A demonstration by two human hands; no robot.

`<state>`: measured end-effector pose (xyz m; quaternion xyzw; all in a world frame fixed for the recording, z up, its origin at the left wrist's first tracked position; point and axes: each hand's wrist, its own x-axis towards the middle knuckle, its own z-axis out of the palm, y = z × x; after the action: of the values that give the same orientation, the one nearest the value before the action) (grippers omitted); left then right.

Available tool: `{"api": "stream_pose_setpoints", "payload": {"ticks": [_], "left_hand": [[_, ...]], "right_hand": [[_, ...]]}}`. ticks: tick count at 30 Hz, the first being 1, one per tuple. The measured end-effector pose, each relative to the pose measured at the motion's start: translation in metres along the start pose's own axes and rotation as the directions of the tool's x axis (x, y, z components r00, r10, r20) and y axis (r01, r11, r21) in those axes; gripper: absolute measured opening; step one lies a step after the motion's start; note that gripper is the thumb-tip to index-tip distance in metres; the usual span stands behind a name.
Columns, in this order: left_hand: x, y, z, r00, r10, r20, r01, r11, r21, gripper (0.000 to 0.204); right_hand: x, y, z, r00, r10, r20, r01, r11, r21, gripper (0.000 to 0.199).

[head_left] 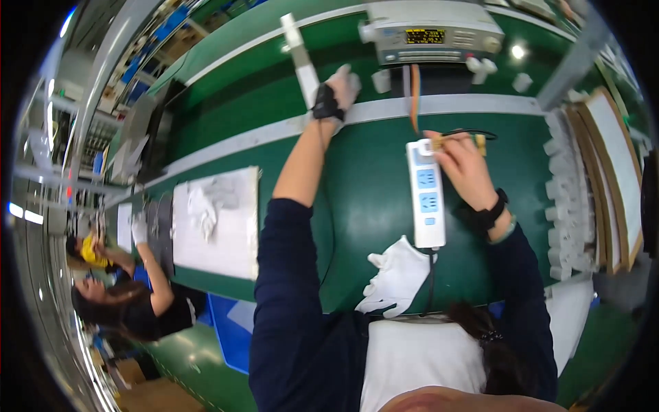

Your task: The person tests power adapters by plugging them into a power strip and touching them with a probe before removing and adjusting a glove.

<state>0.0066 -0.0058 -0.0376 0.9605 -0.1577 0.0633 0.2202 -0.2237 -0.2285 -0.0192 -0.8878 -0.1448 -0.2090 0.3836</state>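
Observation:
A white power strip (427,196) with blue socket faces lies lengthwise on the green table. At its far end my right hand (465,165), bare and with a black band on the wrist, is closed around a small white plug (427,147) over the last socket. A black cable (473,131) and a small yellowish piece (480,143) show just beyond those fingers. My left hand (343,86), in a white glove, reaches across the pale rail beside a long white strip (301,60); its fingers are partly hidden. An empty white glove (397,276) lies near the power strip's cord end.
A bench instrument (432,34) with a lit display stands at the back, ribbon wires (414,96) hanging below. White foam trays (566,199) and brown boards (607,178) line the right. A white pad (218,223) lies left; a co-worker (130,295) sits beyond it.

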Motion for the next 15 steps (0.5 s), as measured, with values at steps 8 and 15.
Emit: {"api": "stream_pose_setpoints", "payload": {"ticks": [8, 15], "left_hand": [[-0.116, -0.028, -0.100, 0.945, 0.263, 0.192, -0.309, 0.912, 0.272, 0.040], [-0.247, -0.139, -0.155, 0.955, -0.166, 0.248, -0.115, 0.564, 0.818, 0.038]], "right_hand": [[-0.039, 0.026, -0.025, 0.867, 0.424, 0.260, -0.496, 0.698, 0.516, 0.027], [-0.037, 0.034, -0.025, 0.776, 0.519, 0.359, -0.609, 0.466, 0.642, 0.025]]}}
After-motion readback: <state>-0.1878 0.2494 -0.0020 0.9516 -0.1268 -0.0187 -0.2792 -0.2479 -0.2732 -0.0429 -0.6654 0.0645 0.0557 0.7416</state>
